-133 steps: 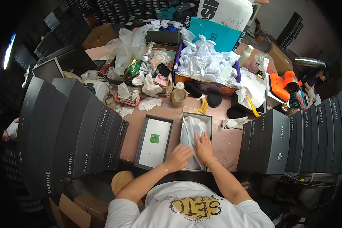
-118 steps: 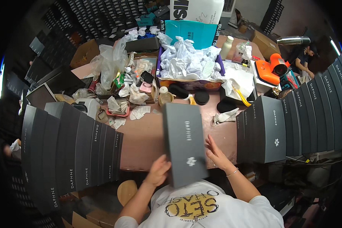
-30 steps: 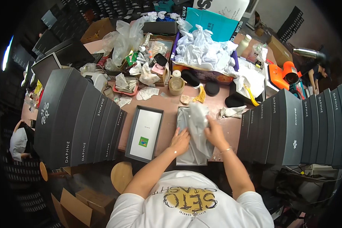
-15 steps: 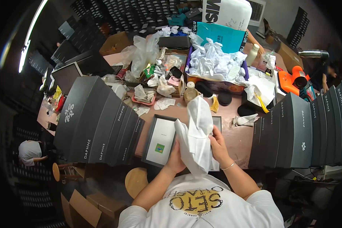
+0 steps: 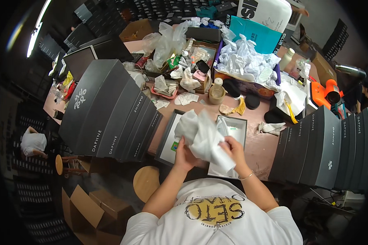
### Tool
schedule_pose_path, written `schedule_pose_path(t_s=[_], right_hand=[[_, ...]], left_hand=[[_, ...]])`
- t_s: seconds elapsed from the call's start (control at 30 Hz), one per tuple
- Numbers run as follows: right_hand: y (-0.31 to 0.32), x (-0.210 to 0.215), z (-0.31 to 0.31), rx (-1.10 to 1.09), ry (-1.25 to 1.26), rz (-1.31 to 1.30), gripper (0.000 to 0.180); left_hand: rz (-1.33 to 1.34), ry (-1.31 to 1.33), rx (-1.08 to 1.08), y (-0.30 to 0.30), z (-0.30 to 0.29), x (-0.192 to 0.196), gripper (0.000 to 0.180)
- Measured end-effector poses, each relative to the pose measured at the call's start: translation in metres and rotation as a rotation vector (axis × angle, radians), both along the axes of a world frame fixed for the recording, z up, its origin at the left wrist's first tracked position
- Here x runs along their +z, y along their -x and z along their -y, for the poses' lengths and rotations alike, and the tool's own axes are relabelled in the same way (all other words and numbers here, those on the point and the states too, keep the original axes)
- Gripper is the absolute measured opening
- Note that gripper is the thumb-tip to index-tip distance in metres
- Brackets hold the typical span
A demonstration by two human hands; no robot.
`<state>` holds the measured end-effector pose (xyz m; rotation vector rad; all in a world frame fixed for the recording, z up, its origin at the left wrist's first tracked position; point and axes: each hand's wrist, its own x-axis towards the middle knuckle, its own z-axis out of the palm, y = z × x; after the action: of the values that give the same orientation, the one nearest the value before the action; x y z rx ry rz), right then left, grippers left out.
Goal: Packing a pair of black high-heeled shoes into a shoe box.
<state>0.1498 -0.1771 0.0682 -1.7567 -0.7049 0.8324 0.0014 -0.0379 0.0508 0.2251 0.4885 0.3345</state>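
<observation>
Both hands hold a crumpled white tissue paper (image 5: 203,136) lifted above the table. My left hand (image 5: 185,154) grips its lower left part. My right hand (image 5: 233,148) grips its lower right part. Under the paper lies an open shoe box base (image 5: 238,127) with white paper inside. Its dark lid (image 5: 169,139) lies upside down just to the left, with a small green and yellow label on its pale inner face.
A slanted row of dark shoe boxes (image 5: 110,110) stands on the left, another row (image 5: 323,149) on the right. Behind lie a box of crumpled white paper (image 5: 245,63), a small bottle (image 5: 217,90), plastic bags, an orange tool (image 5: 329,92). A round wooden stool (image 5: 146,182) stands below left.
The white paper, held up tall half a second ago, is now bunched and lower between both hands. The view has shifted slightly.
</observation>
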Motion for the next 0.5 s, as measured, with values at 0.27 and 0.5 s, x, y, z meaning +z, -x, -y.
schedule_pose_path(t_s=[0.27, 0.5], right_hand=[[0.025, 0.008, 0.013, 0.274, -0.295, 0.405, 0.018], [-0.025, 0.007, 0.059, -0.233, -0.150, 0.219, 0.014]], left_hand=[[-0.219, -0.117, -0.098, -0.012, 0.011, -0.040, 0.058], [-0.142, -0.054, -0.035, -0.004, -0.007, -0.027, 0.069]])
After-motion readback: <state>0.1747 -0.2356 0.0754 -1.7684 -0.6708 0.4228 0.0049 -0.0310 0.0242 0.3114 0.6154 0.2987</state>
